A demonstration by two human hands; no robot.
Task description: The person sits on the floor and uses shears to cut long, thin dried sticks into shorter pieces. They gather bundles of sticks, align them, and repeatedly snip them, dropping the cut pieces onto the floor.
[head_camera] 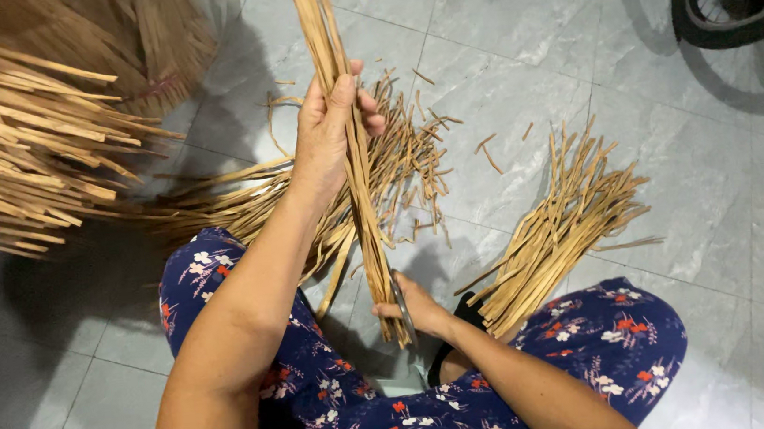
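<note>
Left hand (pixel 324 134) closed around upright bundle of tan split-cane strips (pixel 358 181); right hand (pixel 410 305) gripped grey-bladed scissors (pixel 403 306) at its 6 o'clock end. Risk: blades nicking fingers, strips slipping. Cut pile (pixel 559 221) at 3 o'clock.

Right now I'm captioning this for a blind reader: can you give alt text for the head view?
The left hand grips a bundle of tan strips upright while the right hand holds scissors at its lower end. Cut strips lie fanned on the grey tiled floor.
</note>
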